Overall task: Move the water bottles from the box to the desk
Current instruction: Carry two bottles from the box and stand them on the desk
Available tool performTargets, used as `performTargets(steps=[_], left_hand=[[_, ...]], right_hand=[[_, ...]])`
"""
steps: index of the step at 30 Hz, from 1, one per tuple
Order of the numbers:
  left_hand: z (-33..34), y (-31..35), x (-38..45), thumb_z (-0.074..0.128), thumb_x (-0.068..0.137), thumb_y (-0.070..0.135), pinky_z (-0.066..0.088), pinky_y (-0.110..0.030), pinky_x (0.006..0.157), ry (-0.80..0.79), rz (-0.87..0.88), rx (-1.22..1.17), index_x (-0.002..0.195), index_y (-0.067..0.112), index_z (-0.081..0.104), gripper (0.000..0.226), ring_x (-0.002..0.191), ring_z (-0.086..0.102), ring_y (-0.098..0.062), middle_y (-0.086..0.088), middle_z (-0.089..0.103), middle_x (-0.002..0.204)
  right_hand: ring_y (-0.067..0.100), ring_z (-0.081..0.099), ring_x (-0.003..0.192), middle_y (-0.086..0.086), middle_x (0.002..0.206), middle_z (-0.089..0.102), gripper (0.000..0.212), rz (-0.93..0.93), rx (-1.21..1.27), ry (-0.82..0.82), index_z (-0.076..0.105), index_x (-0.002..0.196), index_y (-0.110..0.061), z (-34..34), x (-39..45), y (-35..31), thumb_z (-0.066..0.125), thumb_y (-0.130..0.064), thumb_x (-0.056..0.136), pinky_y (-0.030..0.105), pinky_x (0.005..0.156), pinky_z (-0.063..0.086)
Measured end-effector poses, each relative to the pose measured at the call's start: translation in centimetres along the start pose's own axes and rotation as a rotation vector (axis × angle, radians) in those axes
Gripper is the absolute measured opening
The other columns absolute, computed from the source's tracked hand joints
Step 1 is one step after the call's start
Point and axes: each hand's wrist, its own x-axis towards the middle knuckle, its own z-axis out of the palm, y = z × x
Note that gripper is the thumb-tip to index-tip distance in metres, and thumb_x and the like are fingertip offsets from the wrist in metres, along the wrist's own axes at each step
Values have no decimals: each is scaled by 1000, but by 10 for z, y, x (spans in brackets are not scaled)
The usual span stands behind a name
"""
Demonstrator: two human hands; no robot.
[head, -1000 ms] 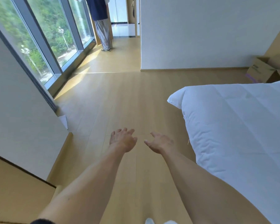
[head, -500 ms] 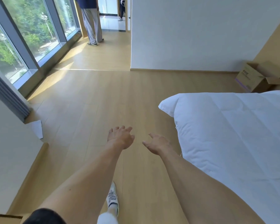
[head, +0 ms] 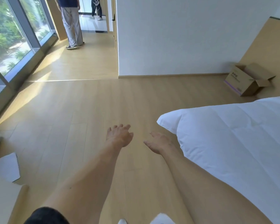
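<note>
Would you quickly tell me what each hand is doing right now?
Left hand: open, fingers relaxed, holding nothing.
Right hand: open, fingers relaxed, holding nothing.

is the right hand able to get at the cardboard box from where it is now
Probably not yet. The right hand is open and empty beside the bed, while the cardboard box sits far off by the wall. Open floor leaves the way free to walk closer.

A light wooden floor [head: 90,110] carries an open cardboard box [head: 242,81] standing by the far wall. A bed with a white duvet [head: 233,135] stands on it at right, well apart from the box.
</note>
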Motion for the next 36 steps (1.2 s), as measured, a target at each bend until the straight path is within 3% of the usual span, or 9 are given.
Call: performTargets(steps=[11,19,30,36], left_hand=[[-49,-58,145,35,102,51,25,-46,118,9,-57,-1,153,34,34,53,142,37,-27,-2,42,154],[-103,-82,278,36,102,50,25,-47,117,32,-152,27,153,33,35,54,141,37,-28,-3,42,154],[-164,-73,452,37,101,51,25,-46,116,34,-184,40,152,34,37,54,140,38,-27,-1,44,152],[-181,-48,547,35,102,50,25,-46,116,14,-75,70,151,33,37,52,140,38,-27,-1,45,151]], right_hand=[[26,36,142,4,156,38,64,-26,-43,-32,32,154,-30,-43,143,-72,42,-58,97,42,112,34],[28,38,140,6,152,43,64,-125,-68,-47,35,152,-30,-92,293,-128,43,-61,96,41,111,31],[29,38,141,6,153,42,65,-150,-70,-62,35,152,-31,-175,462,-159,43,-62,96,42,112,30],[28,37,140,6,151,43,63,-48,-31,-53,36,151,-31,-205,535,-141,42,-61,96,42,111,29]])
